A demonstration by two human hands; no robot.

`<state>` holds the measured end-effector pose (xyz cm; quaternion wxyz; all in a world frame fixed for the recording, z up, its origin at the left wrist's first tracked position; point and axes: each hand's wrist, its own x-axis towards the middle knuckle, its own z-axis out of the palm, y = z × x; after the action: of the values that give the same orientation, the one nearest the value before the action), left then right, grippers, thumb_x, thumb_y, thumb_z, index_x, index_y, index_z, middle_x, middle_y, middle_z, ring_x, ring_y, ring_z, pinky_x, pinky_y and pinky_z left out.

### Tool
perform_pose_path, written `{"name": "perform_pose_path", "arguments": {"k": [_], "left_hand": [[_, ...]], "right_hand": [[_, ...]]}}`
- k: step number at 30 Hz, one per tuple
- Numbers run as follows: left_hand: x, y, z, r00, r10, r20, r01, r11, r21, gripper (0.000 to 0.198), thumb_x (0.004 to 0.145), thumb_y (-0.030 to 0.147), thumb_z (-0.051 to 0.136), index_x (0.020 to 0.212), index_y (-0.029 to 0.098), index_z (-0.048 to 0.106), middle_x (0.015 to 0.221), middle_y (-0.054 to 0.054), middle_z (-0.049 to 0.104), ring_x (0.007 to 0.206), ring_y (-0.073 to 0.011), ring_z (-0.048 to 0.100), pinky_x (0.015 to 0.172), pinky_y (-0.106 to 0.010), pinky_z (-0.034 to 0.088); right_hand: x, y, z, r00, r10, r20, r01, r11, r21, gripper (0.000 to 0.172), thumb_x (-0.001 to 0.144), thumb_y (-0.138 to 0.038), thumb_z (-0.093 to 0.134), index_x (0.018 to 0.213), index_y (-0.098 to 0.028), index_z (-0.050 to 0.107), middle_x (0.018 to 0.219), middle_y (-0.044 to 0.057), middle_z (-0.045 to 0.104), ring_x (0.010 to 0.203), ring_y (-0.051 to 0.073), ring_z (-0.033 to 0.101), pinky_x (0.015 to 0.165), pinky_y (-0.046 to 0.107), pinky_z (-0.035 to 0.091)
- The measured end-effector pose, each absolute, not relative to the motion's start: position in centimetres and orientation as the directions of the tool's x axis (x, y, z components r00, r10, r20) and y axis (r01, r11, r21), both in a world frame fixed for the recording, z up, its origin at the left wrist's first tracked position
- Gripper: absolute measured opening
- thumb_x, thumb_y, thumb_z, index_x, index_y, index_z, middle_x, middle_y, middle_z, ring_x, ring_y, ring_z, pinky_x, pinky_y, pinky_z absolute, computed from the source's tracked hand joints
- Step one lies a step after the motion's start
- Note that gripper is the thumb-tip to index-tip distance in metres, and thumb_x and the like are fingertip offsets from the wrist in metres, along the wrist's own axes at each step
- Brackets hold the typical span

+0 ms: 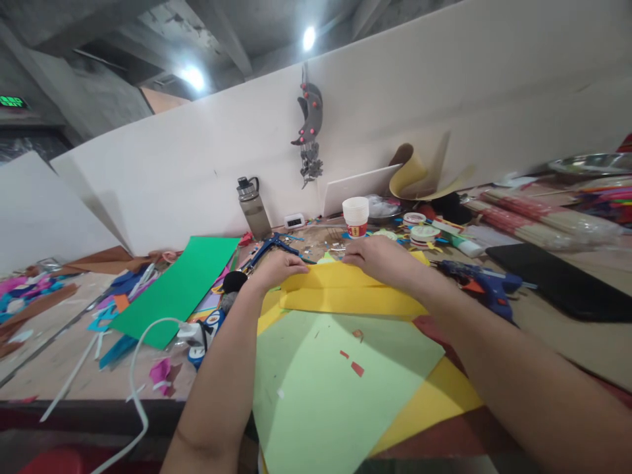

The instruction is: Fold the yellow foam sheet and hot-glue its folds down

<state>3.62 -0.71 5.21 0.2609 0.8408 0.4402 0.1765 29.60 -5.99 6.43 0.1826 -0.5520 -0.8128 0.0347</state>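
A folded yellow sheet (pixel 350 299) lies between my hands, over a pale green sheet (pixel 336 395). My left hand (pixel 280 268) is closed on its upper left edge, thumb and fingertips pressed together. On the far edge, further right, my right hand (pixel 378 260) pinches the same sheet with bent fingers. Small red scraps (pixel 356 368) rest on the pale green sheet. Another yellow sheet (pixel 439 395) sticks out from underneath at the right.
A bright green sheet (pixel 182 283) and a white cable (pixel 141 388) lie to the left. Behind stand a water bottle (pixel 254 210) and stacked paper cups (pixel 356 214). A blue glue gun (pixel 488 283) and a black phone-like slab (pixel 557 280) lie at the right.
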Motion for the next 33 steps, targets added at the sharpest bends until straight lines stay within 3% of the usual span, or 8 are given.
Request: {"name": "perform_pose_path", "arguments": {"k": [5, 10, 13, 20, 33], "left_hand": [[2.1, -0.9, 5.1, 0.419, 0.906, 0.062, 0.610, -0.331, 0.719, 0.034, 0.072, 0.049, 0.068, 0.068, 0.016, 0.073, 0.067, -0.001, 0.067, 0.064, -0.0143, 0.056, 0.062, -0.024, 0.039], [2.6, -0.9, 4.8, 0.258, 0.959, 0.116, 0.453, -0.226, 0.862, 0.047, 0.064, 0.061, 0.072, 0.062, 0.014, 0.062, 0.055, 0.003, 0.052, 0.052, -0.0089, 0.041, 0.051, -0.022, 0.029], [3.1, -0.8, 4.4, 0.166, 0.978, 0.126, 0.377, -0.181, 0.909, 0.051, 0.061, 0.064, 0.073, 0.063, 0.015, 0.060, 0.055, 0.003, 0.051, 0.051, -0.0090, 0.041, 0.051, -0.022, 0.029], [3.2, -0.6, 4.1, 0.077, 0.959, 0.274, 0.549, -0.270, 0.791, 0.049, 0.063, 0.064, 0.070, 0.064, 0.015, 0.066, 0.063, -0.001, 0.062, 0.061, -0.0129, 0.049, 0.056, -0.024, 0.034], [-0.6, 1.0, 3.8, -0.006, 0.960, 0.279, 0.523, -0.235, 0.819, 0.042, 0.067, 0.058, 0.069, 0.065, 0.015, 0.064, 0.058, 0.003, 0.057, 0.054, -0.0096, 0.045, 0.050, -0.022, 0.030]], "right_hand": [[30.6, -5.8, 6.8, -0.283, 0.935, 0.213, 0.863, 0.346, -0.369, 0.025, 0.089, -0.035, 0.054, 0.072, -0.023, 0.068, 0.081, 0.005, 0.072, 0.077, 0.021, 0.062, 0.066, 0.029, 0.036], [31.4, -5.5, 6.8, -0.287, 0.941, 0.182, 0.830, 0.339, -0.442, 0.026, 0.091, -0.035, 0.050, 0.078, -0.022, 0.069, 0.087, 0.005, 0.073, 0.082, 0.022, 0.064, 0.069, 0.029, 0.040], [31.5, -5.4, 6.7, -0.278, 0.944, 0.176, 0.821, 0.329, -0.467, 0.027, 0.091, -0.035, 0.049, 0.077, -0.022, 0.068, 0.085, 0.005, 0.073, 0.080, 0.021, 0.064, 0.069, 0.029, 0.041], [30.7, -5.1, 6.1, -0.289, 0.936, 0.200, 0.804, 0.350, -0.481, 0.027, 0.091, -0.035, 0.049, 0.078, -0.021, 0.068, 0.085, 0.006, 0.073, 0.081, 0.022, 0.063, 0.070, 0.029, 0.042], [34.5, -3.7, 6.3, -0.301, 0.946, 0.124, 0.813, 0.322, -0.485, 0.025, 0.088, -0.038, 0.054, 0.075, -0.022, 0.068, 0.082, 0.004, 0.072, 0.075, 0.022, 0.061, 0.065, 0.030, 0.039]]}}
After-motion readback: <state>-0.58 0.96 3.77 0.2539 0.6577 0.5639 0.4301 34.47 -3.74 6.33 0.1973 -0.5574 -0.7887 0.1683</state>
